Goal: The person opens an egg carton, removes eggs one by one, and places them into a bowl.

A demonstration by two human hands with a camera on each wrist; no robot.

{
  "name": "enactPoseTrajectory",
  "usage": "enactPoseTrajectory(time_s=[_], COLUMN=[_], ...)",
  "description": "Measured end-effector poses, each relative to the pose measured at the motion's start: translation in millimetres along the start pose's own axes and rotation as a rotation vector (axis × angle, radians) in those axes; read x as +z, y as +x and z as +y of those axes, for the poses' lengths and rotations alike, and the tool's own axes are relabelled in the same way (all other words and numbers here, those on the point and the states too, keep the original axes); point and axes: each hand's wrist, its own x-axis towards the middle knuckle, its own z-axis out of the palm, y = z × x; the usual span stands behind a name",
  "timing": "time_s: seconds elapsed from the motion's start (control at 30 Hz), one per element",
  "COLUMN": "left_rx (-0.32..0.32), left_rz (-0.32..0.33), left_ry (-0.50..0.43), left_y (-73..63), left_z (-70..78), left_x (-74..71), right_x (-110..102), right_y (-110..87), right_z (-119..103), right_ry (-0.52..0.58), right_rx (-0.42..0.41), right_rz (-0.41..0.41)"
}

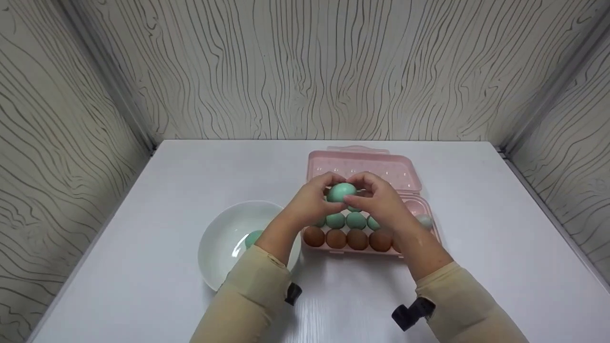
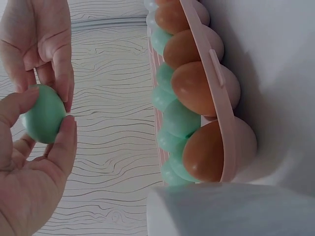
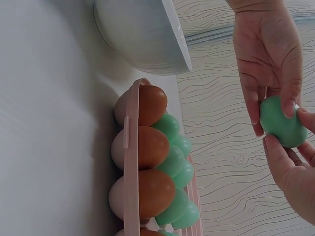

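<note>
A green egg (image 1: pixel 341 192) is held up over the egg carton between both hands. My left hand (image 1: pixel 314 197) holds its left side, with the thumb (image 2: pixel 22 103) on one face and fingers around the other. From the other side my right hand (image 1: pixel 379 197) pinches it with thumb and fingertips, as the right wrist view also shows. Below lies the open pink carton (image 1: pixel 362 252), its front row filled with brown eggs (image 1: pixel 336 239) and green eggs (image 1: pixel 356 220) behind them. Part of the carton is hidden by the hands and the right forearm.
Left of the carton stands a white bowl (image 1: pixel 214 238) with a green egg (image 1: pixel 252 237) inside, partly covered by the left forearm. A pale egg (image 1: pixel 424 221) sits at the carton's right end. The carton's lid (image 1: pixel 362 166) leans back behind. Patterned walls (image 1: pixel 305 71) enclose the white table (image 1: pixel 500 228).
</note>
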Motion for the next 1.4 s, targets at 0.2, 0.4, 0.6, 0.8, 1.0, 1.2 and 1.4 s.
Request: enactPoseTrajectory(time_s=[0.2, 0.4, 0.6, 0.8, 1.0, 1.2, 1.4], left_rx=[-0.031, -0.037, -0.028, -0.016, -0.031, -0.075, -0.120], left_rz=[0.007, 0.019, 0.024, 0.020, 0.013, 0.033, 0.044], left_ry=[0.003, 0.008, 0.000, -0.001, -0.018, 0.019, 0.074], left_y=[-0.9, -0.8, -2.9, -5.0, -6.7, -9.5, -12.0], left_z=[1.7, 1.3, 0.7, 0.1, -2.2, -7.7, -15.3], left_x=[-2.4, -5.4, -8.7, -15.3, -27.3, -38.8, -49.4], right_x=[1.0, 1.6, 1.1, -1.5, -3.9, -6.0, -8.1], right_y=[1.8, 2.7, 3.8, 3.9, 2.7, 2.1, 2.3], right_z=[1.6, -0.6, -1.9, -2.1, -1.4, 0.7, 3.8], right_ry=[0.021, 0.033, -0.003, 0.000, 0.043, 0.052, 0.053], right_rx=[-0.003, -0.016, -0.042, -0.038, -0.001, -0.001, -0.013], right_rz=[0.006, 0.009, 0.008, 0.007, 0.011, 0.016, 0.017])
